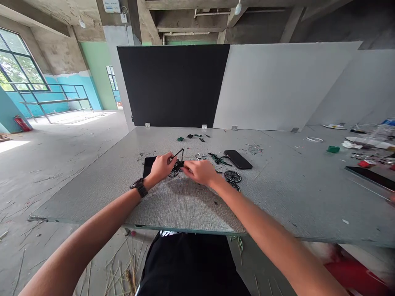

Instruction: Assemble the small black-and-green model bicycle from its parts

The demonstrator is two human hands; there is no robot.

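Note:
Between my two hands is a small black model bicycle (pixel 178 163), partly covered by the fingers. Its thin frame sticks up at the top and one spoked wheel shows below. My left hand (pixel 161 169), with a dark watch on the wrist, is closed on the left side of it. From the right, my right hand (pixel 200 171) pinches the dark part by the wheel; the exact spot is hidden by the fingers. Two loose spoked wheels (pixel 233 176) lie to the right of my right hand, one partly behind my forearm. Beyond them is a green and black model part (pixel 219 159).
A black phone (pixel 238 159) lies right of the parts, and a dark flat object (pixel 148 165) lies behind my left hand. Small green and black pieces (pixel 194 136) are scattered farther back. Upright black and white boards (pixel 174 86) border the table. Clutter and another person's fingertips (pixel 392 198) are at far right.

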